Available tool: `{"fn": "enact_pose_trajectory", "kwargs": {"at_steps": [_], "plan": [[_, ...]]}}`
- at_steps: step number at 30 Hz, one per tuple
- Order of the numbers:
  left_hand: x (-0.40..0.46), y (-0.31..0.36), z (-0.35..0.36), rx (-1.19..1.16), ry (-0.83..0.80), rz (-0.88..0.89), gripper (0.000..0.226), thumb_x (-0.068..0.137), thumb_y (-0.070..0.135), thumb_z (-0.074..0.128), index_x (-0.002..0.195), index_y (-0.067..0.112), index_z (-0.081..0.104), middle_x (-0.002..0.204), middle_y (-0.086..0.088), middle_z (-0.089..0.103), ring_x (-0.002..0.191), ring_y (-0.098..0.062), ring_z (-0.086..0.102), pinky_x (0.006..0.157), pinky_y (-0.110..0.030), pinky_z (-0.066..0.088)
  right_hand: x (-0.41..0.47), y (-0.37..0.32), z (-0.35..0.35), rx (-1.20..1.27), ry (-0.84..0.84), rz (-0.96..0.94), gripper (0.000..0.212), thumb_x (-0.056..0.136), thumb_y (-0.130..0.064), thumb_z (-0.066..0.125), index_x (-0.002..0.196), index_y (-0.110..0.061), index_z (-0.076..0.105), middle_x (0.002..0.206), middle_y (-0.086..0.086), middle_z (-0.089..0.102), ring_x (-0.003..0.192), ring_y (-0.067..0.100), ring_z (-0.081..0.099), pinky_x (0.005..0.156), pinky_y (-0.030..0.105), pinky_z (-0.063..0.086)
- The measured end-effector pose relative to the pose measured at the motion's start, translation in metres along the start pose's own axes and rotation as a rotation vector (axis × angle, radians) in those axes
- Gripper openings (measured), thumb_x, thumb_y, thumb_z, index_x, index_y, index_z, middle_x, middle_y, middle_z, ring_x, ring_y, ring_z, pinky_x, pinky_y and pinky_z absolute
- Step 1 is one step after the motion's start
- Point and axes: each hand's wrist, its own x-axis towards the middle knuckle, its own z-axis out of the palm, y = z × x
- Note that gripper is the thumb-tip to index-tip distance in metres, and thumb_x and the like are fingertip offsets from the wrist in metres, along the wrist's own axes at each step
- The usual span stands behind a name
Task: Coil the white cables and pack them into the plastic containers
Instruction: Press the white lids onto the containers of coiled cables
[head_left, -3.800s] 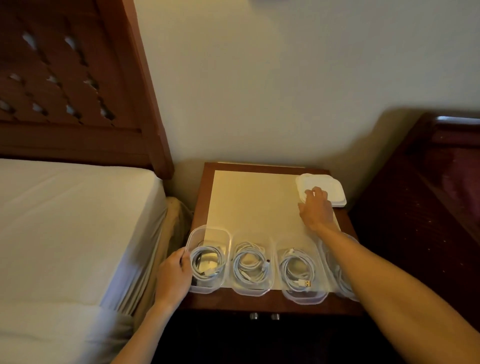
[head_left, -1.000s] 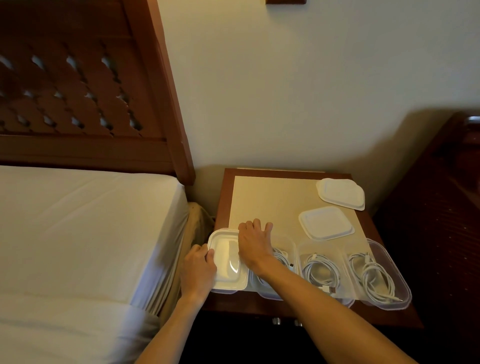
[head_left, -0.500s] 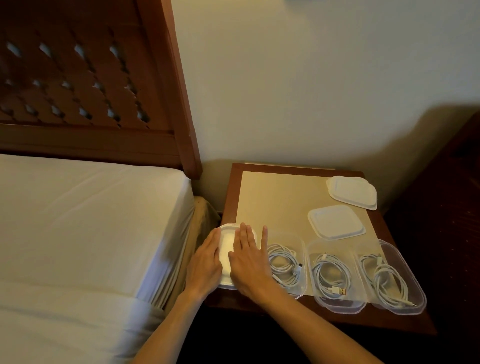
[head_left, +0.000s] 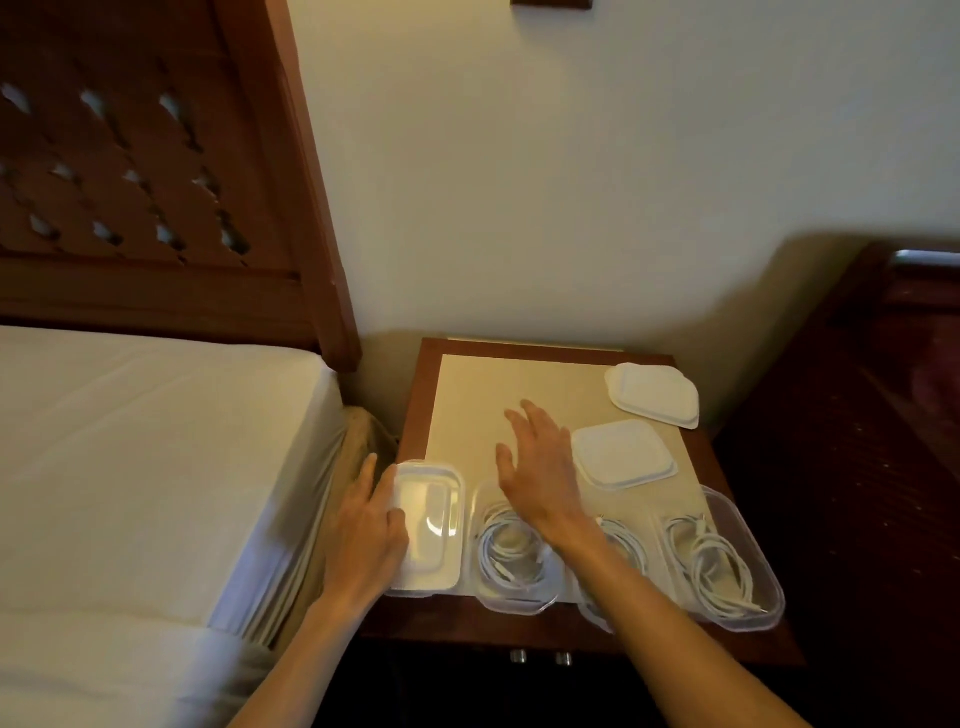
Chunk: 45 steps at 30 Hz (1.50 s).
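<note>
The step in hand looks like lidding. Four clear rectangular plastic containers stand in a row along the near edge of the brown wooden bedside surface (head_left: 415, 410). The leftmost container (head_left: 427, 530) already wears a white lid, and the left hand (head_left: 366, 535) rests against its left side, fingers fairly straight, steadying it without curling round it. The right hand (head_left: 540, 467) hovers spread and relaxed above the row, holding nothing, beside the nearer loose white plastic lid (head_left: 621, 453).

The second container (head_left: 514, 556) and the rightmost container (head_left: 719, 561) lie open, each with a coiled white cable (head_left: 506, 551) inside. The next move, I judge, calls for taking that nearer lid and seating it squarely on the second container, pressing the rim down all round. A farther stack of white lids (head_left: 652, 393) waits near the back right corner.

The right forearm covers most of the third container, so its contents barely show. How many lids are in the far stack I cannot tell.
</note>
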Motion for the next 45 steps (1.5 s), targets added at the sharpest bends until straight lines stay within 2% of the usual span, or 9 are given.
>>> {"fn": "enact_pose_trajectory", "kwargs": {"at_steps": [3,8,12,18,21,25,36,41,45], "plan": [[0.008,0.022,0.011,0.151,-0.018,0.186,0.053,0.093,0.031,0.029,0.141,0.018,0.048,0.152,-0.006,0.04,0.137,-0.028,0.041,0.11,-0.049,0.037,0.033,0.073,-0.029,-0.182,-0.084,0.268,0.052,0.095,-0.044,0.053,0.14,-0.02,0.045,0.159,0.007,0.026,0.146,0.029,0.022,0.118,0.05,0.019],[0.005,0.024,0.028,0.397,-0.201,0.258,0.056,0.099,0.039,0.013,0.146,0.022,0.039,0.155,-0.001,0.037,0.144,-0.025,0.033,0.111,-0.059,0.028,0.043,0.137,-0.04,-0.352,-0.421,0.455,0.104,0.07,-0.076,0.063,0.149,-0.018,0.029,0.158,0.013,0.023,0.143,0.04,0.023,0.112,0.054,0.027],[0.002,0.025,0.027,0.401,-0.197,0.269,0.066,0.098,0.045,-0.004,0.15,0.025,0.031,0.159,0.002,0.027,0.148,-0.021,0.022,0.115,-0.056,0.02,0.043,0.144,-0.044,-0.395,-0.391,0.332,0.092,0.065,-0.07,0.073,0.135,-0.017,0.048,0.136,0.006,0.055,0.122,0.027,0.053,0.098,0.038,0.049],[0.001,0.025,0.029,0.405,-0.206,0.26,0.07,0.096,0.047,-0.009,0.152,0.025,0.027,0.161,0.004,0.021,0.149,-0.02,0.016,0.116,-0.055,0.013,0.042,0.139,-0.051,-0.434,-0.358,0.239,0.075,0.063,-0.064,0.079,0.117,-0.014,0.063,0.118,0.006,0.064,0.106,0.025,0.061,0.085,0.034,0.052],[0.002,0.025,0.029,0.404,-0.216,0.258,0.076,0.095,0.049,-0.013,0.151,0.023,0.031,0.159,0.002,0.028,0.147,-0.022,0.023,0.115,-0.056,0.018,0.041,0.139,-0.053,-0.338,-0.308,0.218,0.05,0.069,-0.046,0.083,0.102,-0.01,0.073,0.105,0.007,0.07,0.095,0.025,0.066,0.077,0.033,0.053],[0.001,0.026,0.03,0.399,-0.189,0.277,0.075,0.088,0.049,-0.016,0.155,0.029,0.009,0.163,0.008,0.001,0.151,-0.016,-0.003,0.119,-0.049,-0.002,0.034,0.146,-0.046,-0.237,-0.239,0.195,0.025,0.078,-0.025,0.078,0.098,-0.01,0.078,0.102,0.009,0.074,0.09,0.023,0.068,0.08,0.033,0.054],[-0.004,0.028,0.024,0.316,-0.21,0.262,0.083,0.083,0.061,-0.018,0.153,0.033,0.017,0.163,0.009,0.007,0.15,-0.014,-0.001,0.119,-0.048,-0.005,0.03,0.129,-0.106,0.391,-0.003,0.165,0.015,0.085,-0.02,0.074,0.099,-0.015,0.078,0.097,-0.003,0.075,0.088,0.012,0.068,0.08,0.029,0.059],[0.018,0.073,-0.015,-0.141,0.021,0.15,0.061,0.098,0.058,0.029,0.145,0.022,0.043,0.155,0.003,0.035,0.145,-0.014,0.027,0.12,-0.043,0.021,0.008,0.095,-0.169,0.836,-0.129,0.098,0.016,0.087,-0.014,0.07,0.101,-0.01,0.077,0.102,0.005,0.074,0.097,0.023,0.071,0.076,0.039,0.061],[0.022,0.152,-0.048,-0.498,-0.072,0.278,0.049,0.096,0.045,0.045,0.142,0.028,0.046,0.137,0.016,0.05,0.114,-0.002,0.056,0.088,-0.018,0.05,-0.008,0.075,-0.185,1.104,-0.348,0.086,0.024,0.092,-0.009,0.062,0.109,0.005,0.069,0.109,0.021,0.07,0.104,0.036,0.067,0.081,0.051,0.057]]}}
